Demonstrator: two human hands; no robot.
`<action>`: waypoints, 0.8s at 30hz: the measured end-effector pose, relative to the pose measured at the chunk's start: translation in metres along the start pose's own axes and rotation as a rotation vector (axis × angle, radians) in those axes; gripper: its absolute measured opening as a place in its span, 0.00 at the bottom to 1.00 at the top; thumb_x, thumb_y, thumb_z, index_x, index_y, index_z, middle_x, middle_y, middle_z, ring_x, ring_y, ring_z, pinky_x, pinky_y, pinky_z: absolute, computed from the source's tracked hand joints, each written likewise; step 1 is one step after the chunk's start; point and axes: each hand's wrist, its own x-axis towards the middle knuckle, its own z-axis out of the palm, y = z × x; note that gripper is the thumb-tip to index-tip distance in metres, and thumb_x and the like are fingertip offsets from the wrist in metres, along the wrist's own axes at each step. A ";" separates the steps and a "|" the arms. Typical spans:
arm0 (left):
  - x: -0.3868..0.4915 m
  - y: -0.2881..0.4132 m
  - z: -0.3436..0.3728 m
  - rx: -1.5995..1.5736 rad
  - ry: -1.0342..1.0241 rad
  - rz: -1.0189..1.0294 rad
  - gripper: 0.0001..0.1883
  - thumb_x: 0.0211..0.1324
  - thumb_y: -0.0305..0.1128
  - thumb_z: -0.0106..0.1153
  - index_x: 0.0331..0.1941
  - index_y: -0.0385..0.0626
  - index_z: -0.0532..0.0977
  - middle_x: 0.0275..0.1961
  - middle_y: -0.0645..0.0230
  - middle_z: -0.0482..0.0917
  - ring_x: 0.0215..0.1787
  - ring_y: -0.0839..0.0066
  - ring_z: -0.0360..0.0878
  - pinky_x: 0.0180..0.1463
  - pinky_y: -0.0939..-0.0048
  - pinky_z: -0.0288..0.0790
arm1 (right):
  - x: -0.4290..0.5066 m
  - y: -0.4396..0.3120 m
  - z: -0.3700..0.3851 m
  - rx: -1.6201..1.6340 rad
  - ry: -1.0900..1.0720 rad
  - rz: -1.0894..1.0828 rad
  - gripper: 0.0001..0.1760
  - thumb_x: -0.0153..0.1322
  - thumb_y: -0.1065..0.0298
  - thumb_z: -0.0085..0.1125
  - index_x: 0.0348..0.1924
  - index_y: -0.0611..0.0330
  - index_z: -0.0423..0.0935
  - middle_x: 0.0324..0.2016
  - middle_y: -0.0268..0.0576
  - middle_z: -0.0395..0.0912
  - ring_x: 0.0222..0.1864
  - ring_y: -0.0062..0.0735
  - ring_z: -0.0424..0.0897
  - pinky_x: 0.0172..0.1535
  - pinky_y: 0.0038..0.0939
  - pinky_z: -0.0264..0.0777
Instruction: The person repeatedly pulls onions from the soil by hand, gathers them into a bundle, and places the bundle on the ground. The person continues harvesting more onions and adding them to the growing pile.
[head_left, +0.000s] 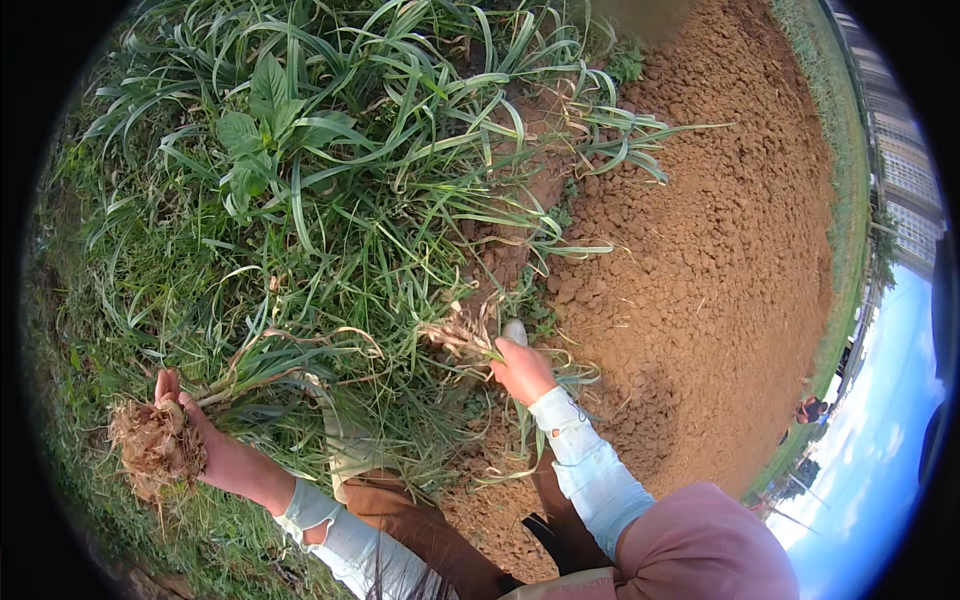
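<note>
My left hand (225, 457) is closed around a clump of strap-leaved, leek-like plants. Its tangled root ball (157, 446) sticks out to the left of my fingers, brown and fibrous, while the green leaves (277, 367) trail to the right over the weeds. In my right hand (523, 371) is a smaller bunch of similar plants. The bunch's pale, dry roots (465, 334) point up and left, and its leaves hang below my fist. Just above the right hand shows the pale toe of a shoe (514, 330).
Dense strap-leaved plants (420, 97) and grass fill the left and top, with a broad-leaved weed (259, 131) among them. Bare, crumbly brown soil (712, 262) spreads to the right. My trousered leg (405, 510) stands at the planted edge. A distant person (811, 409) appears at the far right.
</note>
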 end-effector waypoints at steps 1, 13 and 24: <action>0.003 0.001 0.001 0.028 -0.039 0.082 0.12 0.68 0.24 0.48 0.52 0.33 0.75 0.52 0.57 0.80 0.54 0.68 0.78 0.63 0.64 0.69 | 0.006 -0.012 -0.031 0.131 0.067 0.046 0.17 0.71 0.65 0.56 0.49 0.64 0.69 0.27 0.55 0.81 0.32 0.58 0.81 0.35 0.51 0.74; 0.006 -0.027 -0.035 -0.903 -0.040 -0.833 0.20 0.65 0.24 0.53 0.60 0.38 0.67 0.57 0.59 0.76 0.56 0.66 0.75 0.64 0.61 0.66 | 0.041 -0.294 -0.047 0.211 0.112 -1.020 0.26 0.65 0.75 0.56 0.55 0.73 0.66 0.45 0.56 0.78 0.45 0.49 0.79 0.47 0.40 0.73; 0.037 -0.047 -0.053 -0.417 0.220 -0.558 0.28 0.62 0.23 0.60 0.65 0.39 0.64 0.59 0.63 0.74 0.53 0.73 0.75 0.55 0.70 0.72 | 0.045 -0.330 0.003 0.379 -0.082 -1.216 0.26 0.72 0.60 0.59 0.60 0.62 0.69 0.41 0.49 0.79 0.41 0.44 0.81 0.50 0.36 0.74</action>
